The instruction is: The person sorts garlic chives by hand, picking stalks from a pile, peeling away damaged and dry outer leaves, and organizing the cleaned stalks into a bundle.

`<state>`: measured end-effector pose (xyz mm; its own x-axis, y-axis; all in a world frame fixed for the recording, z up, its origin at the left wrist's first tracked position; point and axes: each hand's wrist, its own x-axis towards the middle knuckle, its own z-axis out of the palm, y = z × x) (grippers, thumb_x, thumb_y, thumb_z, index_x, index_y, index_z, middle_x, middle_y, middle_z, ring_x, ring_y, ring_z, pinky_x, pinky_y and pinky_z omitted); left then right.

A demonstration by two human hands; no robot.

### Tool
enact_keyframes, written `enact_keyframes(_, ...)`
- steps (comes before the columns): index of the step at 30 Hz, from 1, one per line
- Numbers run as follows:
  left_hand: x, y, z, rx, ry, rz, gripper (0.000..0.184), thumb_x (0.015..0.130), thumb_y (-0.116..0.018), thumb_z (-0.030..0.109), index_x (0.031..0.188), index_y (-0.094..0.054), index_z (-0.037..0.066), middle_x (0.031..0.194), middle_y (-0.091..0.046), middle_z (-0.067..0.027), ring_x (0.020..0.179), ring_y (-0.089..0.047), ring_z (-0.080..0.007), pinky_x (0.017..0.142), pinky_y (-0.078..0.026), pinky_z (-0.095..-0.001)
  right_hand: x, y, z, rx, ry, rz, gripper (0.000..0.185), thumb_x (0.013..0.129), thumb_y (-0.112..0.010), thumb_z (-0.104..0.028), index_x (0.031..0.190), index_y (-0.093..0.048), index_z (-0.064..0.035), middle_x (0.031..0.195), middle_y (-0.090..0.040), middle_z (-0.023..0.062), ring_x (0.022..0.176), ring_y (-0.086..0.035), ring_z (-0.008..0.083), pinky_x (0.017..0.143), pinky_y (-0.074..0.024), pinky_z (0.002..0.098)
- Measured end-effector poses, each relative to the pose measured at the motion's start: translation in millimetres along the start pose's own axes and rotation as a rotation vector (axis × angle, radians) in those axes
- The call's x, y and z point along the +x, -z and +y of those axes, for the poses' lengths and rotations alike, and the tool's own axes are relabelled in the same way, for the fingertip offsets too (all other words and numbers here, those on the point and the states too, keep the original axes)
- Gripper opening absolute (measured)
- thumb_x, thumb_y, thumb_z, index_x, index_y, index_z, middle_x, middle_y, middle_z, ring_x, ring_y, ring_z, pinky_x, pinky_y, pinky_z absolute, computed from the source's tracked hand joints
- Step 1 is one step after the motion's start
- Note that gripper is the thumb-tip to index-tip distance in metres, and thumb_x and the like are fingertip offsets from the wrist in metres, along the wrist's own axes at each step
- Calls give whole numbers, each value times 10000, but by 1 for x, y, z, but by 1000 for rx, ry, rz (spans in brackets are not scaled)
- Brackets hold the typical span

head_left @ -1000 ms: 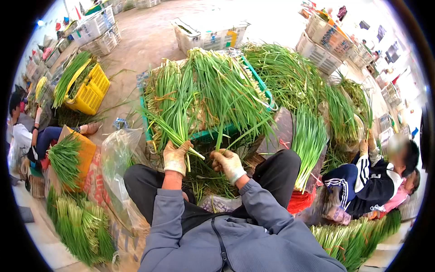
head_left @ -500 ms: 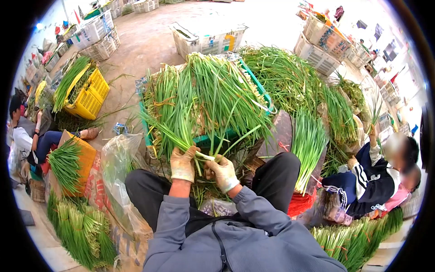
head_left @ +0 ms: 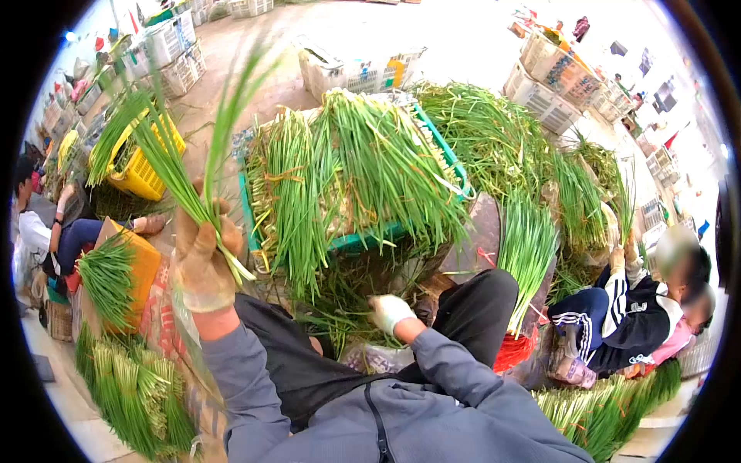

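My left hand (head_left: 202, 262), in a worn work glove, is raised over my left knee and closed around several garlic chives (head_left: 177, 181). Their pale ends poke out below the fingers, and the blurred green tips fan upward. My right hand (head_left: 391, 315), also gloved, is low between my knees over loose green leaves (head_left: 340, 316). Its fingers look curled; whatever they may hold is hidden. In front of me, a green crate (head_left: 455, 170) bears a heap of chives (head_left: 386, 147). Trimmed chives (head_left: 527, 247) lie beside my right knee.
Loose greens (head_left: 478, 123) are piled beyond the crate. A yellow basket (head_left: 143, 177) stands at left, white crates (head_left: 363, 77) behind. Tied bundles (head_left: 135, 386) lie at lower left. Red ties (head_left: 515, 351) are by my right knee. People sit on both sides, including a person in striped sleeves (head_left: 617, 301).
My hands have parted. The left has swung left and up with the chives; the right has dropped slightly, away from them. At right, the other person's raised hand and greens have come down.
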<state>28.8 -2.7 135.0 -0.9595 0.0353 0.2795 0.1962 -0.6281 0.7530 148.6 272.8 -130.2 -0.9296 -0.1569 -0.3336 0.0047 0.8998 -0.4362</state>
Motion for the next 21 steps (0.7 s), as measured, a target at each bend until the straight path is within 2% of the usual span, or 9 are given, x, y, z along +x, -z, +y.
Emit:
enact_keyframes(2, 11, 29, -15, -15, 11, 76, 547, 888, -733, 273, 1341, -524, 49, 962, -642, -36, 571, -406, -70, 476, -289, -229, 25, 39, -36, 304, 47, 176, 248, 868, -616, -254, 946, -684, -29, 865, -670, 248, 838, -662, 418, 762, -522, 472)
enact_keyframes(5, 12, 72, -65, -156, 262, 168, 537, 858, -767, 301, 1290, -556, 61, 764, -609, 24, 485, -355, -59, 434, -244, -241, 73, 55, -68, 441, -25, 298, 387, 881, -636, -324, 1098, -682, -7, 1027, -685, 248, 1004, -649, 385, 880, -505, 428)
enact_keyframes(7, 5, 84, -102, 17, 377, 242, 485, 833, -793, 313, 1215, -606, 79, 626, -537, 73, 416, -292, -62, 407, -207, -249, 96, 58, -78, 549, -58, 187, 453, 878, -634, -346, 1151, -660, 14, 1091, -677, 249, 1052, -632, 392, 923, -490, 424)
enact_keyframes(8, 1, 88, -111, 41, 429, 286, 421, 830, -801, 292, 1159, -637, 86, 636, -532, 67, 427, -314, -56, 401, -215, -240, 99, 63, -77, 514, -51, 70, 416, 898, -624, -322, 1120, -662, 29, 998, -713, 204, 883, -687, 326, 796, -540, 394)
enact_keyframes(9, -3, 86, -116, 66, 483, 336, 357, 827, -808, 271, 1103, -668, 93, 647, -527, 61, 438, -336, -50, 395, -223, -232, 93, 69, -78, 508, -50, 60, 416, 898, -624, -322, 1120, -662, 29, 998, -713, 204, 883, -687, 326, 796, -540, 394)
enact_keyframes(12, -7, 86, -112, 152, 524, 267, 277, 868, -768, 229, 1087, -672, 91, 685, -620, -5, 425, -366, -49, 381, -234, -235, 51, 89, -79, 1053, -246, -56, 257, 930, -625, -230, 1025, -662, 5, 783, -646, 40, 586, -575, 87, 485, -452, 235)
enact_keyframes(15, -19, 68, -115, 268, 660, 131, 250, 868, -759, 206, 1063, -678, 72, 747, -687, -76, 474, -476, -86, 415, -346, -253, 6, 91, -66, 1173, -298, -106, 276, 928, -644, -253, 1041, -659, -1, 793, -651, 32, 597, -585, 89, 498, -454, 233)
enact_keyframes(19, -55, 35, -152, 802, 890, -68, 287, 814, -803, 232, 1007, -694, 49, 834, -702, -69, 720, -621, -149, 701, -499, -287, -17, 90, -61, 1231, -288, -84, 277, 924, -661, -267, 1035, -663, -13, 787, -634, 9, 595, -571, 80, 511, -442, 225)
enact_keyframes(21, -73, 33, -170, 833, 800, -112, 254, 813, -801, 219, 973, -707, 46, 827, -686, -21, 673, -580, -117, 623, -469, -274, -17, 91, -64, 1181, -252, -140, 217, 941, -640, -231, 1004, -651, -23, 794, -636, 8, 610, -580, 84, 528, -458, 233)
